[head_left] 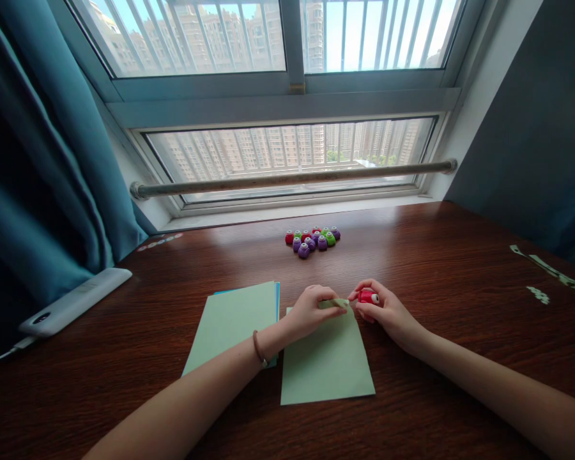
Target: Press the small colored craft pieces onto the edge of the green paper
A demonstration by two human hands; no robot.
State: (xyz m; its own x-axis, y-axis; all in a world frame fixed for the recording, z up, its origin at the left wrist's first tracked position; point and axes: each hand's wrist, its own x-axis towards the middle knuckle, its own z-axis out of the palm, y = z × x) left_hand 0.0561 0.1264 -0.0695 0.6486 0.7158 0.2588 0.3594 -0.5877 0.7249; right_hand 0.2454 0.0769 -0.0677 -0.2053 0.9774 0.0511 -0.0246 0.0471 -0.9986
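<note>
My left hand [315,311] reaches across from the left and pinches the top edge of a pale green sheet of paper [326,367] between thumb and fingers. That edge is lifted a little off the table. My right hand [383,314] is closed around a small red thing with a white round end [368,298], whose kind I cannot make out. Its fingertips are close to the sheet's upper right corner, beside my left fingers. A stack of green paper [234,326], with blue showing at its edge, lies to the left, partly under my left forearm.
Several small red, green and purple pieces with white tops [322,243] stand behind the sheet. A white power bank or similar device [76,301] with a cable is at left. Paper strips [551,268] and small pale bits [538,294] lie at right.
</note>
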